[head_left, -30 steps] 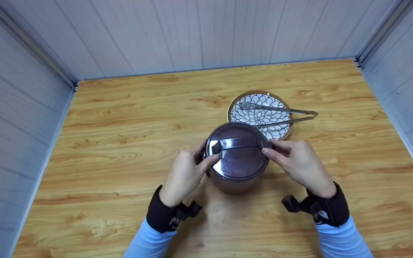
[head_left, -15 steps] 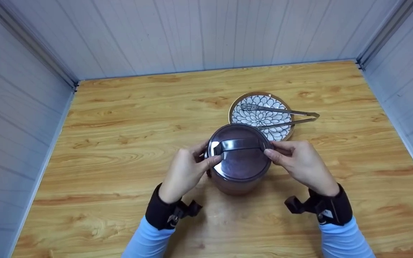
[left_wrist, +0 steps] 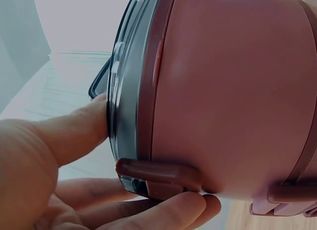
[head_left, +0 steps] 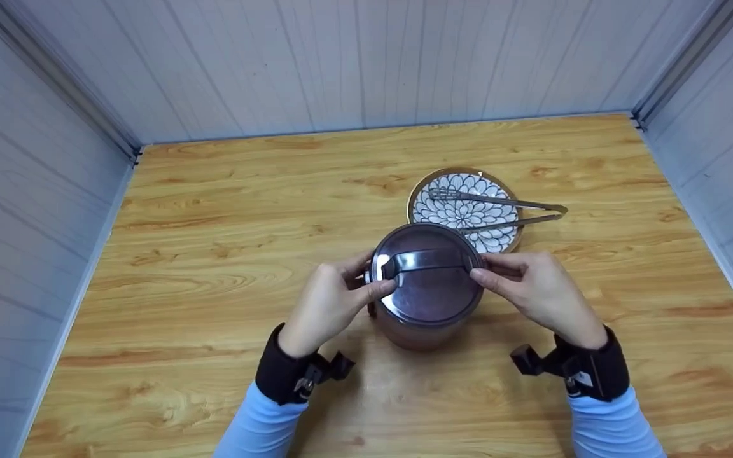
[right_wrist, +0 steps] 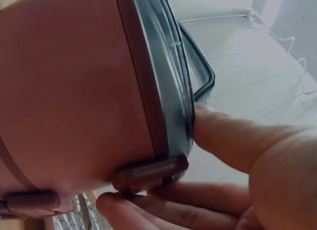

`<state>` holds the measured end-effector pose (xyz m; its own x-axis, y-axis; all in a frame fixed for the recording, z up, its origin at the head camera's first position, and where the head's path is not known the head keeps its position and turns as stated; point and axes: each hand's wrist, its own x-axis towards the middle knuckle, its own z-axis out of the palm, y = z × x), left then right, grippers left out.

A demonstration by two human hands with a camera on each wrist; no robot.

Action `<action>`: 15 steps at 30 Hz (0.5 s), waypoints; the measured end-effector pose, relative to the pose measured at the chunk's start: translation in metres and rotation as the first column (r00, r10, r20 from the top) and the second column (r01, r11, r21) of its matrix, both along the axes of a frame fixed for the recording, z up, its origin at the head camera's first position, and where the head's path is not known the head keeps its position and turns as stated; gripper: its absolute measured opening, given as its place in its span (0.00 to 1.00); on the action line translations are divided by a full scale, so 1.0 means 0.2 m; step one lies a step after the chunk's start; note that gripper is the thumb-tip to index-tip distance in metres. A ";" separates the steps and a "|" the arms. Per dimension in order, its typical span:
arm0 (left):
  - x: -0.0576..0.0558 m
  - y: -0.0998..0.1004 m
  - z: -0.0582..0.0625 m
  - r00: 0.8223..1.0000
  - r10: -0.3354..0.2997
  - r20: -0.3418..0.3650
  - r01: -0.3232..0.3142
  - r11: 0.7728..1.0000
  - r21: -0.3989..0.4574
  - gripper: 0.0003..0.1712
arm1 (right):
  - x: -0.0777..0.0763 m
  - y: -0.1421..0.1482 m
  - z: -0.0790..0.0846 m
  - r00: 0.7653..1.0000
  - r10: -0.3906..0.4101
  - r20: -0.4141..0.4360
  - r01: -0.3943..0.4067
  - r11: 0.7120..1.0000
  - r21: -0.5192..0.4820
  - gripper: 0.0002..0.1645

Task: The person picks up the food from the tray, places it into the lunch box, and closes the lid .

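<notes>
A pinkish-red round lunch box (head_left: 418, 336) stands upright in the head view, capped by a dark see-through lid (head_left: 427, 299) with a raised handle. My left hand (head_left: 325, 312) grips its left side, thumb on the lid's edge. In the left wrist view its fingers lie at and under a dark red side clip (left_wrist: 158, 173). On the other side my right hand (head_left: 541, 296) holds the box likewise, thumb on the lid and fingers by the opposite clip (right_wrist: 148, 175). Both clips lie across the lid's rim. Lower clips show farther down the body.
Behind the lunch box, slightly right, lies a flower-patterned plate (head_left: 427, 213) with a brown rim, partly hidden by the lid. Metal tongs (head_left: 500, 200) rest across it, their joined end past its right edge. Panel walls (head_left: 366, 63) border the wooden table (head_left: 214, 286) at the back and sides.
The whole scene sits slightly lower in the head view. Both hands keep their places on the lunch box, and the lid stays on.
</notes>
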<state>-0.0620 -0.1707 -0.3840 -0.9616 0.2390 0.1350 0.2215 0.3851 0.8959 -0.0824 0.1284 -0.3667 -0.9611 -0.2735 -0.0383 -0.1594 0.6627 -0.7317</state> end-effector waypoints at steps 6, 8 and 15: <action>-0.03 -0.02 -0.01 0.998 -0.064 0.016 0.064 0.996 -0.054 0.38 | -0.01 0.03 -0.01 0.999 0.047 -0.021 -0.046 0.998 0.034 0.32; -0.04 -0.06 -0.01 0.995 -0.095 0.022 0.097 0.991 -0.088 0.37 | -0.01 0.04 -0.02 0.997 0.074 -0.021 -0.073 0.996 0.041 0.33; -0.11 -0.22 -0.04 0.999 -0.036 -0.032 0.030 0.984 -0.173 0.36 | -0.06 0.12 -0.04 0.986 0.034 -0.166 -0.035 0.999 -0.005 0.27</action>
